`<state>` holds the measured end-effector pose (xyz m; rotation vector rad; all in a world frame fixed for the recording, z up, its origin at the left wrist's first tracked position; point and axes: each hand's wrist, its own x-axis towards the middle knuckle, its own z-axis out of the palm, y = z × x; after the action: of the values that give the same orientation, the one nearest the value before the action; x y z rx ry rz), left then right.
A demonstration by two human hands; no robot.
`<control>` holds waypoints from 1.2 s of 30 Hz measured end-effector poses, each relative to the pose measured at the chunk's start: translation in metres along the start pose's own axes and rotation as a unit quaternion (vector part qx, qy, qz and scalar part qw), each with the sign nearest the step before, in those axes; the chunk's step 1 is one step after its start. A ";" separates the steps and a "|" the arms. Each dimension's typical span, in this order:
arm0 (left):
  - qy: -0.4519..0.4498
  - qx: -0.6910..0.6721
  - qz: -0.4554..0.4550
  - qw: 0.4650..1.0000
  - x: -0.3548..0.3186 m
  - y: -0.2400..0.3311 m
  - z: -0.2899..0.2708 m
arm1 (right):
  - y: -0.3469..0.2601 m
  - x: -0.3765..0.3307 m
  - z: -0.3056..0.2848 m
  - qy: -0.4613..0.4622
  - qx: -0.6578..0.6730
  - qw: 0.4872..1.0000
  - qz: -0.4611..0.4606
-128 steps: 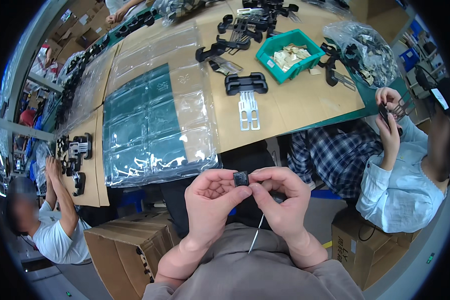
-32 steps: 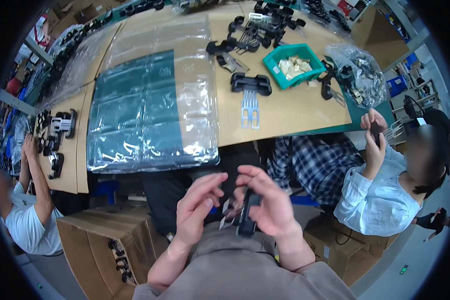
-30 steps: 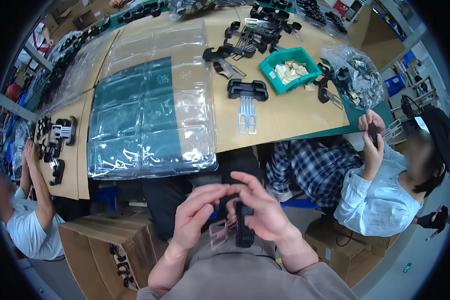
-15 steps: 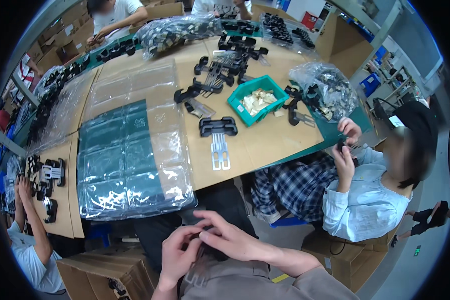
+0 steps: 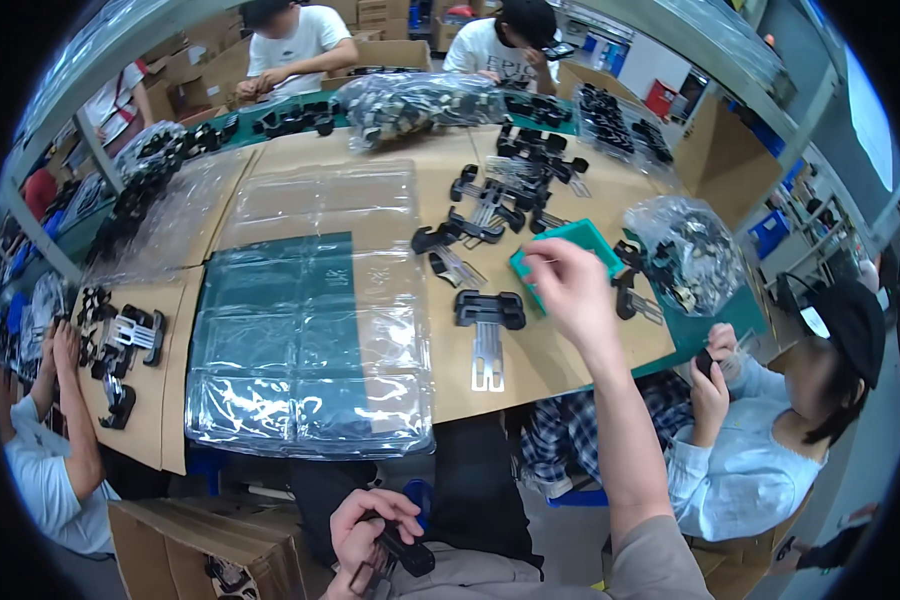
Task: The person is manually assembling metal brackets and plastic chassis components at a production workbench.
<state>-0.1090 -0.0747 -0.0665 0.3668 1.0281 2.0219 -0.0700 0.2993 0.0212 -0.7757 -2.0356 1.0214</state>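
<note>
Low in front of my body, my left hand (image 5: pixel 362 525) is closed around a black plastic clip part (image 5: pixel 410 552) with a slotted metal plate (image 5: pixel 375 575). My right hand (image 5: pixel 573 290) reaches out over the teal plastic bin (image 5: pixel 592 236), its fingers curled together at the bin's near left side. Whatever lies between those fingertips is too small to make out, and the hand hides most of the bin's inside. Just left of my right hand, a black bracket with a forked metal plate (image 5: pixel 488 345) lies on the cardboard-covered table.
Clear plastic packaging (image 5: pixel 310 330) covers the table's left middle. More black brackets (image 5: pixel 485 210) are heaped behind the bin, and a bag of small parts (image 5: pixel 685 255) stands right. A co-worker (image 5: pixel 750 440) sits at the right; others work left and across. Below left is an open carton (image 5: pixel 200 545).
My right hand has left my left hand and stretched forward to the bin. My left hand keeps the clip part near my lap. The view has shifted, so the table sits farther right and lower.
</note>
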 end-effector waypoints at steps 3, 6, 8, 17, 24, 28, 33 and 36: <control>0.000 -0.003 -0.019 1.000 0.003 0.003 -0.005 | -0.005 0.021 0.046 -0.111 -0.138 0.982 -0.068; -0.035 0.036 -0.018 0.999 0.001 0.000 -0.012 | -0.001 0.038 0.089 -0.174 -0.315 0.901 -0.241; -0.025 0.024 -0.040 0.999 -0.004 -0.001 -0.015 | 0.013 0.043 0.114 -0.108 -0.441 0.837 -0.305; 0.017 0.039 -0.030 0.999 -0.004 -0.039 -0.019 | 0.044 0.041 0.106 -0.100 -0.462 0.826 -0.307; -0.048 -0.066 -0.089 0.993 0.000 -0.033 -0.035 | 0.038 0.046 0.064 0.075 -0.257 0.949 -0.166; -0.079 -0.113 -0.112 0.984 0.008 0.009 -0.020 | 0.002 -0.028 0.063 -0.008 -0.034 0.978 -0.205; 0.059 0.040 -0.044 0.996 0.013 0.043 0.020 | -0.071 -0.161 0.075 -0.183 0.052 0.914 -0.358; 0.043 0.255 0.084 0.962 0.021 0.026 0.010 | -0.145 -0.201 0.067 -0.134 0.111 0.983 0.053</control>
<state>-0.1301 -0.0615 -0.0423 0.6572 1.6238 1.9087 -0.0387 0.0459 0.0484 -0.6626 -2.0694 1.4535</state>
